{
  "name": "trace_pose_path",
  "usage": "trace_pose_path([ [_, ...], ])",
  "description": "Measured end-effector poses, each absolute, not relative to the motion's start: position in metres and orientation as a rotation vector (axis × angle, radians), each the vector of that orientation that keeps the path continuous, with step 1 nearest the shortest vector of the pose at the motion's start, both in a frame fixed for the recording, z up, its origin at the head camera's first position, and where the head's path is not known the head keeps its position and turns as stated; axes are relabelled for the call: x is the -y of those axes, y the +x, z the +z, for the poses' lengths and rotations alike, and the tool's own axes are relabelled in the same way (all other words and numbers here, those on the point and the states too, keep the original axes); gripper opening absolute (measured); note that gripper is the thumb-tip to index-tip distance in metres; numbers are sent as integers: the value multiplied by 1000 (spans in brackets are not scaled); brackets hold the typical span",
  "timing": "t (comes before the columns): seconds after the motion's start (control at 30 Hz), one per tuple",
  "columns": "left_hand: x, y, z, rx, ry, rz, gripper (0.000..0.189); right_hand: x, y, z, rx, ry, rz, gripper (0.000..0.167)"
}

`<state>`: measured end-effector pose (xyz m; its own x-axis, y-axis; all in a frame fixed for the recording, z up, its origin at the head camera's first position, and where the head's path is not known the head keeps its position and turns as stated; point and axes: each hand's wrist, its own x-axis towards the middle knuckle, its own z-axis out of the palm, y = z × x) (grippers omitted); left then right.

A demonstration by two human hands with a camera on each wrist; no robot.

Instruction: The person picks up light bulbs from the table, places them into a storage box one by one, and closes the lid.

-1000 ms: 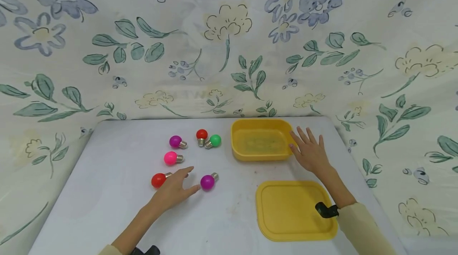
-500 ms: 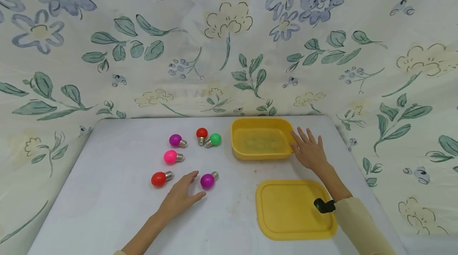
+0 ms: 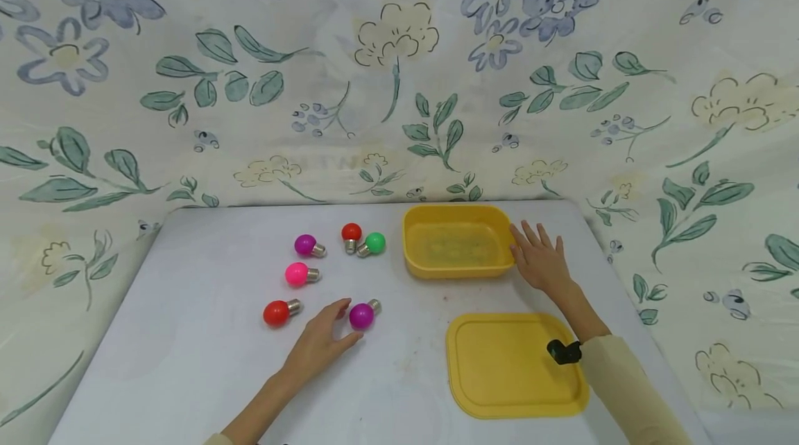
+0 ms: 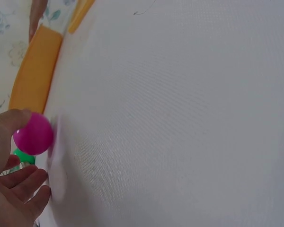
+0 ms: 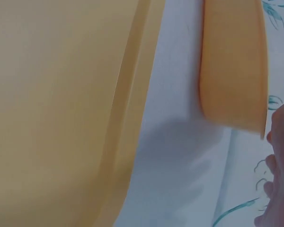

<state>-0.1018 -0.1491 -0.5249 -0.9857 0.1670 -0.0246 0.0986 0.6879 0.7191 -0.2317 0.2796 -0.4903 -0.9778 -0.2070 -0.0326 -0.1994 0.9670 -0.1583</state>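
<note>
A purple light bulb [image 3: 361, 317] lies on the white table with its metal base pointing away to the right. My left hand [image 3: 320, 342] is right beside it, thumb near its front and index finger near its left side, the fingers bent but spread apart. In the left wrist view, the thumb overlaps the top of the purple bulb [image 4: 34, 134], while the other fingers sit below it. My right hand [image 3: 542, 261] has its fingers extended at the right rim of a yellow plastic container [image 3: 458, 272], holding nothing.
A yellow lid [image 3: 512, 365] lies flat in front of the container. Left of it are a green bulb [image 3: 375, 243], a red bulb [image 3: 351, 232], another purple bulb [image 3: 305, 245], a pink bulb [image 3: 296, 274] and a second red bulb [image 3: 276, 313]. Floral cloth [image 3: 399, 140] hangs behind the table.
My left hand has moved right, off the near red bulb's base and up to the purple bulb, its thumb and index finger now closer around it. My right hand has barely shifted.
</note>
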Motion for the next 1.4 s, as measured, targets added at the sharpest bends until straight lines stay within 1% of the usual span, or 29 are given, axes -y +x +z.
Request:
trace_pose_path([
  [0.63, 147, -104, -527, -2823, 262, 1228, 57, -282, -241, -492, -3031, -295, -217, 54],
  [1.07, 141, -107, -526, -2860, 297, 1167, 55, -283, -245, -501, -3034, -304, -196, 60],
  [1.4, 139, -112, -524, -2862, 338, 1174, 53, -283, -245, -503, -3039, -309, -217, 61],
])
